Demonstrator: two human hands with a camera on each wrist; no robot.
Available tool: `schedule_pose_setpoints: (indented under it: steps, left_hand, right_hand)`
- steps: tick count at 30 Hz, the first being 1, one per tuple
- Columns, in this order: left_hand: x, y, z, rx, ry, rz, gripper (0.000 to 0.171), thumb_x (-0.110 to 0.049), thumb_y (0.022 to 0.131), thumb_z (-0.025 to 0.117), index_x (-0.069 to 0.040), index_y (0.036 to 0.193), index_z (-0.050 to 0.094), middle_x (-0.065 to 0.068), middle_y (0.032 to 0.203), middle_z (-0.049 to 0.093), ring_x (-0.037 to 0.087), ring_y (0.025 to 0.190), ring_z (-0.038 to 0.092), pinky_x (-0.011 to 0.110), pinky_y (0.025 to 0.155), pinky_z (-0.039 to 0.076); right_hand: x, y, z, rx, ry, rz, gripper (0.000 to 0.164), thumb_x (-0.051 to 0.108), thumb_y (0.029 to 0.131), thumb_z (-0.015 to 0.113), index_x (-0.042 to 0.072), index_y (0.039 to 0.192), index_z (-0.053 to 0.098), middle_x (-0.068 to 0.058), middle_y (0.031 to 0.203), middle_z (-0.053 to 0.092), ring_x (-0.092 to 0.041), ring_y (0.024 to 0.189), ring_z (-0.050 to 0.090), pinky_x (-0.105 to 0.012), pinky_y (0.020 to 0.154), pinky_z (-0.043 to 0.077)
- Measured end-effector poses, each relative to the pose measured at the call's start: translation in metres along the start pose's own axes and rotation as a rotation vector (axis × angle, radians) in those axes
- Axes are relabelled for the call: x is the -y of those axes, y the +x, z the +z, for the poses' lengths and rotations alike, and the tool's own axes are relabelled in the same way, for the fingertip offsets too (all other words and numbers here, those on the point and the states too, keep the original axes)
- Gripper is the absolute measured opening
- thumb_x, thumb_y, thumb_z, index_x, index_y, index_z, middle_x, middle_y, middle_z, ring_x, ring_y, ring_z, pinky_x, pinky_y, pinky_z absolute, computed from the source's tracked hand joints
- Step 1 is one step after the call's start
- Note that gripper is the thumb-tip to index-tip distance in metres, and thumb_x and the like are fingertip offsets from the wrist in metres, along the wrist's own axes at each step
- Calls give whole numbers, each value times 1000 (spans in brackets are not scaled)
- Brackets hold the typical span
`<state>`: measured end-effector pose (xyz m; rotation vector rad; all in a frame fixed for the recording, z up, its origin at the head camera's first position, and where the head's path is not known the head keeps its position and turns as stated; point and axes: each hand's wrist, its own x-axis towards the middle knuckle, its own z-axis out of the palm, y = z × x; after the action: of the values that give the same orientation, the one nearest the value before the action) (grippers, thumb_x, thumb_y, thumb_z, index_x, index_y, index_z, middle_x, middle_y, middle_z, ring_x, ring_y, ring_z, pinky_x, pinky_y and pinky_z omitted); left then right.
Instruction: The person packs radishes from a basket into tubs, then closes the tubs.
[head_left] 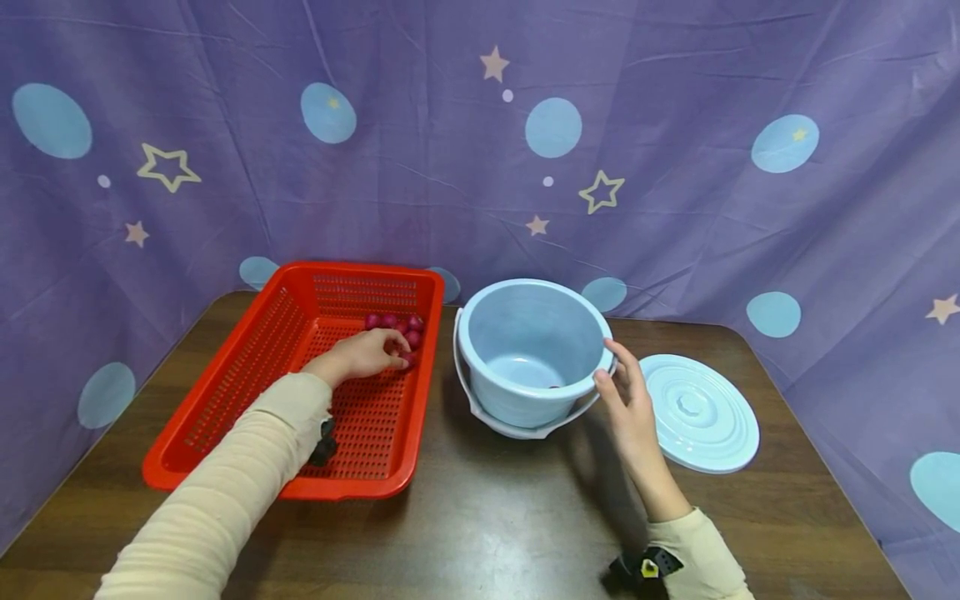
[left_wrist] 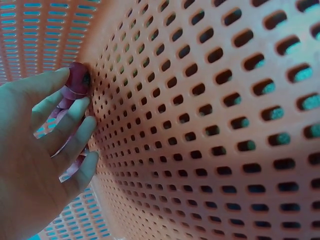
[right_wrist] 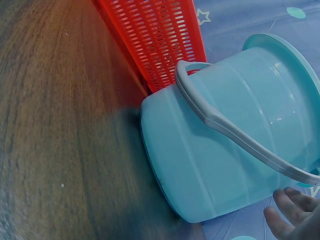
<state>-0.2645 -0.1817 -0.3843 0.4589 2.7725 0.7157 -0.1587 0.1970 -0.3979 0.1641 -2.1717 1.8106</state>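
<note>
Inside the red plastic basket (head_left: 429, 392), my left hand (head_left: 367, 353) pinches a small red onion (left_wrist: 78, 80) between thumb and fingers, close to the perforated side wall. More red onions (head_left: 388, 320) lie in the basket's far right corner, partly behind the fingers in the left wrist view. A light blue bucket (head_left: 517, 408) stands upright to the right of the basket. My right hand (head_left: 633, 408) touches the right side of its rim with fairly straight fingers. A sliver of something dark red (head_left: 555, 387) shows inside the bucket, mostly hidden by the near rim.
A round light blue lid (head_left: 701, 414) lies flat right of the bucket. The bucket's pale handle (head_left: 480, 410) hangs down on its near side. Everything stands on a brown wooden table (head_left: 480, 533), with a purple patterned cloth (head_left: 450, 150) hanging behind it.
</note>
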Motion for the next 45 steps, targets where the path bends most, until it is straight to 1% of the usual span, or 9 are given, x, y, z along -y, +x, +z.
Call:
schedule_pose_setpoints:
  steps: [6, 12, 18, 25, 31, 34, 38, 41, 45]
  left_hand:
    - [-1, 2, 0, 4, -2, 2, 23, -22, 92, 68, -6, 109, 64, 5, 87, 59, 21, 81, 56, 39, 76, 41]
    - [1, 4, 0, -28, 15, -33, 23, -28, 94, 65, -11, 109, 65, 4, 92, 64, 23, 85, 58, 42, 79, 41]
    - [-1, 4, -3, -92, 24, -36, 23, -30, 93, 65, -14, 110, 64, 3, 92, 65, 22, 83, 59, 41, 75, 42]
    - [-11, 3, -10, -183, 29, 16, 20, -31, 93, 66, -18, 107, 64, 3, 98, 66, 23, 92, 62, 47, 79, 42]
    - [-15, 4, -17, -250, 36, 35, 20, -32, 94, 66, -18, 109, 64, 3, 98, 66, 21, 92, 62, 46, 78, 44]
    - [-15, 4, -23, -273, -6, 22, 22, -33, 95, 65, -18, 112, 63, 4, 100, 66, 22, 94, 62, 46, 80, 43]
    - [-18, 2, -34, -281, -122, 30, 26, -32, 96, 63, -16, 116, 61, 7, 104, 63, 25, 99, 59, 46, 84, 41]
    - [-20, 0, -41, -274, -195, 65, 29, -31, 97, 64, -12, 119, 60, 10, 106, 61, 27, 99, 57, 43, 84, 41]
    - [-22, -2, -47, -262, -238, 123, 31, -30, 97, 65, -9, 119, 59, 12, 107, 61, 27, 100, 56, 41, 87, 41]
  right_hand:
    - [-1, 1, -1, -2, -11, 14, 47, 15, 102, 54, 15, 148, 43, -20, 135, 56, -21, 118, 52, -30, 98, 37]
    - [-1, 1, -2, -8, -11, 2, 46, 13, 102, 53, 14, 147, 44, -22, 133, 57, -18, 114, 54, -27, 97, 38]
    - [-1, 1, -1, -11, 1, -3, 46, 13, 102, 53, 15, 147, 45, -22, 131, 58, -15, 112, 55, -26, 96, 38]
    - [-1, 1, -1, -1, -4, 3, 46, 14, 102, 54, 16, 147, 44, -21, 131, 58, -17, 113, 54, -30, 97, 37]
    - [0, 0, -2, 3, -11, 3, 47, 14, 102, 54, 15, 148, 43, -21, 129, 58, -16, 114, 54, -26, 97, 38]
    - [1, 0, -2, 5, -16, 4, 47, 14, 102, 53, 14, 148, 43, -22, 129, 58, -16, 114, 54, -24, 97, 39]
    - [1, 0, -2, 8, -13, 8, 47, 15, 102, 53, 15, 148, 43, -21, 130, 58, -19, 115, 54, -25, 96, 39]
    - [1, 0, -2, 4, -11, 8, 47, 14, 102, 54, 15, 148, 43, -21, 131, 58, -19, 115, 54, -26, 96, 39]
    - [0, 0, -2, 2, -14, 8, 47, 14, 102, 53, 15, 148, 43, -21, 131, 58, -17, 114, 54, -25, 96, 39]
